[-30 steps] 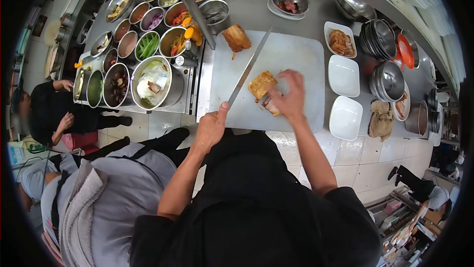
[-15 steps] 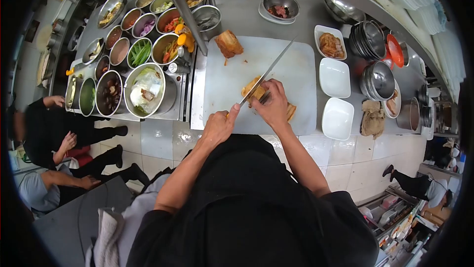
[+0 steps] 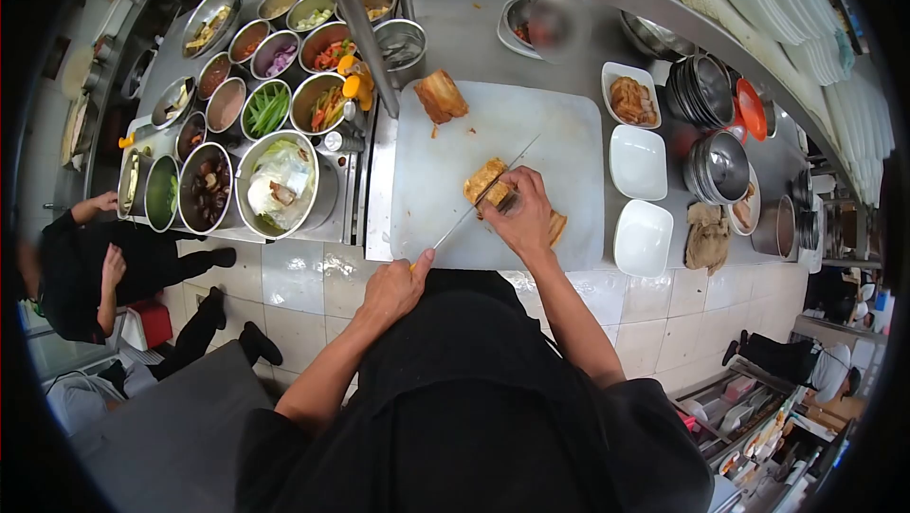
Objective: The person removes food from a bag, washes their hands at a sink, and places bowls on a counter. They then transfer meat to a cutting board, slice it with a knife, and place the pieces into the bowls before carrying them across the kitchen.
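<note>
My left hand (image 3: 393,290) is closed round the yellow handle of a long kitchen knife (image 3: 458,224). The blade runs slantwise across a browned block of cooked meat, like roast pork belly (image 3: 484,177), on the white cutting board (image 3: 431,176). With curled fingers, my right hand (image 3: 521,214) grips the same block just right of the blade. Another cut piece of meat (image 3: 556,227) lies beside my right wrist, partly hidden by it. A bigger chunk of meat (image 3: 442,98) sits at the board's upper left corner, crumbs near it.
Steel tubs of vegetables and sauces (image 3: 267,107) crowd the left counter. White square dishes (image 3: 638,162), one holding meat (image 3: 633,100), line the board's right, beside stacked steel bowls (image 3: 718,160) and a brown cloth (image 3: 706,236). A shelf post (image 3: 365,39) stands at upper left. People are nearby.
My left hand has drawn back toward my body, pulling the knife so its tip lies closer to the meat. My right hand stays on the block. The whole view has shifted slightly.
</note>
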Demonstrator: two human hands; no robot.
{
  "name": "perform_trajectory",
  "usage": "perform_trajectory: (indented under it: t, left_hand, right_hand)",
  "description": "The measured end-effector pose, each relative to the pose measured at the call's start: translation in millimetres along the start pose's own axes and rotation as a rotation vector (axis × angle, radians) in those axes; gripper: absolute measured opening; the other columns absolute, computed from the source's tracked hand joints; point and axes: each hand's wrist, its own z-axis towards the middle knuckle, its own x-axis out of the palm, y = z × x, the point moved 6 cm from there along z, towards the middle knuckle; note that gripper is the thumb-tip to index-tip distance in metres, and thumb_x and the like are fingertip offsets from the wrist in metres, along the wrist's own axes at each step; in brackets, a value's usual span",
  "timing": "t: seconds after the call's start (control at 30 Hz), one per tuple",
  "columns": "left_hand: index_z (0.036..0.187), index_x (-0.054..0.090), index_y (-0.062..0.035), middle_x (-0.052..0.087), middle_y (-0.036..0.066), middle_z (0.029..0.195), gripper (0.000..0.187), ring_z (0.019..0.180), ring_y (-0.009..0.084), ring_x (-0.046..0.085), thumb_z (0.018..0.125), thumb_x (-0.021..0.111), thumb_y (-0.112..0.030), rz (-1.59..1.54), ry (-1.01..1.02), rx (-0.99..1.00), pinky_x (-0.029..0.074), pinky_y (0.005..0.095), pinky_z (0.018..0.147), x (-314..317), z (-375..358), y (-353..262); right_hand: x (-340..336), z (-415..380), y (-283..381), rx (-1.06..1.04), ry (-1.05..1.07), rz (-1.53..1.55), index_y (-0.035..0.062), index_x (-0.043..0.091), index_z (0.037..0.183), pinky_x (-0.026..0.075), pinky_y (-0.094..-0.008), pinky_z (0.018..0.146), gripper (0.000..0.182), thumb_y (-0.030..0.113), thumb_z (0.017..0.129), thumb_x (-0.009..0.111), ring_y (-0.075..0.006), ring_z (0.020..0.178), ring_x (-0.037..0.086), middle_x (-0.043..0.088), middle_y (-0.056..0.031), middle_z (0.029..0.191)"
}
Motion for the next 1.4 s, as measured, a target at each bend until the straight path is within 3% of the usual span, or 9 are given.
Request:
perform_trajectory:
  t: [0.27,0.47,0.53,0.67,0.77,0.87,1.0,1.2,1.4]
  left_hand:
    - [0.078,0.067,0.0081,0.062,0.035,0.083,0.077,0.086,0.0483,0.062,0.094,0.035,-0.060,0.074,-0.014,-0.040,0.048,0.0518,0.081,2.2,5.2,-1.1]
    - [0.080,0.066,0.0081,0.063,0.033,0.082,0.074,0.081,0.0489,0.062,0.094,0.038,-0.058,0.114,-0.058,-0.023,0.050,0.0510,0.077,6.0,8.7,-0.1]
    - [0.078,0.066,0.0085,0.062,0.034,0.081,0.074,0.081,0.0492,0.062,0.093,0.039,-0.059,0.273,-0.024,0.187,0.050,0.0508,0.076,14.8,7.3,-9.0]
    - [0.076,0.065,0.0087,0.062,0.034,0.078,0.074,0.080,0.0491,0.062,0.093,0.039,-0.059,0.167,-0.088,0.015,0.051,0.0511,0.074,11.8,26.1,-9.8]
    - [0.075,0.064,0.0093,0.061,0.035,0.078,0.075,0.079,0.0492,0.062,0.093,0.039,-0.059,0.086,-0.065,0.040,0.051,0.0512,0.074,12.7,40.8,-15.7]
    - [0.077,0.064,0.0101,0.061,0.035,0.079,0.078,0.081,0.0497,0.061,0.093,0.037,-0.061,0.078,-0.021,0.021,0.050,0.0511,0.078,4.4,40.9,-36.7]
    - [0.076,0.064,0.0099,0.061,0.035,0.078,0.081,0.081,0.0485,0.061,0.092,0.035,-0.064,-0.039,0.017,0.044,0.048,0.0499,0.079,-13.6,19.3,-44.6]
    - [0.071,0.061,0.0098,0.057,0.032,0.066,0.076,0.072,0.0450,0.061,0.093,0.039,-0.059,-0.091,-0.065,0.046,0.046,0.0490,0.070,-28.6,-8.5,-8.4]
    - [0.068,0.058,0.0095,0.055,0.027,0.061,0.079,0.063,0.0396,0.057,0.093,0.036,-0.062,-0.215,-0.104,-0.026,0.044,0.0461,0.066,-28.1,-2.1,36.5]
  right_hand:
    - [-22.3,55.4,23.2,-0.221,-0.073,-0.088,0.0066,0.060,0.098,0.042,-0.0434,0.093,0.032,0.022,0.073,0.073,-0.0329,0.098,0.055,0.057,-0.0144,0.109]
    - [-7.1,137.1,36.8,-0.476,-0.199,-0.415,0.0099,0.046,0.134,0.019,-0.0518,0.112,0.052,0.045,0.096,0.038,-0.0365,0.138,0.025,0.033,-0.0182,0.146]
    - [66.7,117.1,-66.3,-0.185,0.351,-0.641,0.0134,0.029,0.146,0.007,-0.0543,0.115,0.060,0.049,0.098,0.024,-0.0354,0.145,0.003,0.014,-0.0131,0.156]
    - [55.4,133.5,-66.0,-0.204,0.266,-0.480,0.0145,0.026,0.147,0.007,-0.0546,0.115,0.059,0.048,0.099,0.021,-0.0361,0.144,0.004,0.014,-0.0117,0.156]
    - [47.8,142.0,-68.2,-0.196,0.299,-0.510,0.0117,0.022,0.148,0.008,-0.0546,0.114,0.063,0.049,0.098,0.029,-0.0370,0.144,0.007,0.016,-0.0129,0.156]
    - [-8.3,139.2,-46.5,-0.023,0.021,0.048,0.0041,0.032,0.141,0.027,-0.0460,0.109,0.067,0.035,0.089,0.060,-0.0373,0.135,0.031,0.033,-0.0170,0.147]
    - [-52.6,59.0,-6.8,-0.032,0.119,-0.130,0.0049,0.042,0.132,0.037,-0.0443,0.100,0.074,0.034,0.073,0.075,-0.0359,0.119,0.046,0.047,-0.0166,0.132]
    - [-44.9,-5.9,22.5,-0.024,-0.095,-0.377,0.0091,0.041,0.130,0.031,-0.0511,0.098,0.091,0.040,0.055,0.083,-0.0330,0.113,0.047,0.058,-0.0134,0.112]
    - [-14.8,-3.1,-1.0,0.097,0.276,-0.485,0.0088,0.040,0.129,0.029,-0.0483,0.100,0.091,0.036,0.053,0.082,-0.0324,0.106,0.052,0.057,-0.0146,0.107]
